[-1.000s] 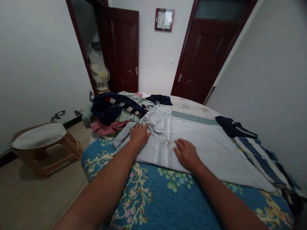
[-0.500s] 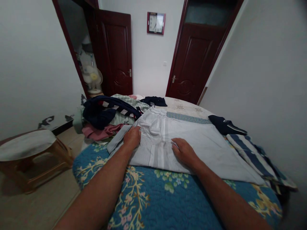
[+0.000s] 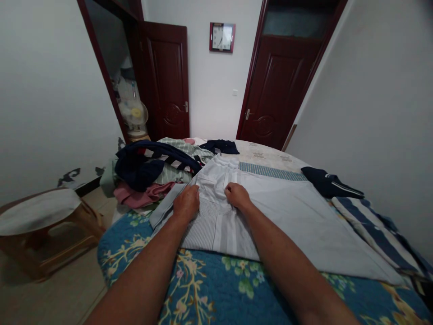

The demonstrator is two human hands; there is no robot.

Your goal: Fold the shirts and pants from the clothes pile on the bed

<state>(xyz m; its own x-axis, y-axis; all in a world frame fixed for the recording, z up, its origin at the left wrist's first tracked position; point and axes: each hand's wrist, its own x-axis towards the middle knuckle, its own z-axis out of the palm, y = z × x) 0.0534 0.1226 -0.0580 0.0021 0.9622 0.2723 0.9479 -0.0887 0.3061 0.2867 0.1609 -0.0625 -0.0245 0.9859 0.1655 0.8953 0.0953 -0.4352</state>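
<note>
Cloth (image 3: 287,216) is on the table (image 3: 265,149). Looks partway: its right part mostly flat, left part rumpled, needs straightening. Left hand (image 3: 186,203) and right hand (image 3: 237,196) both curled, apparently pinching rumpled cloth. Loose pile (image 3: 140,174) left of cloth; navy piece (image 3: 329,182) and striped piece (image 3: 374,230), laid flat, right of cloth.

The wall clock (image 3: 222,37) bears small numerals, too blurred to be read with any certainty.
</note>
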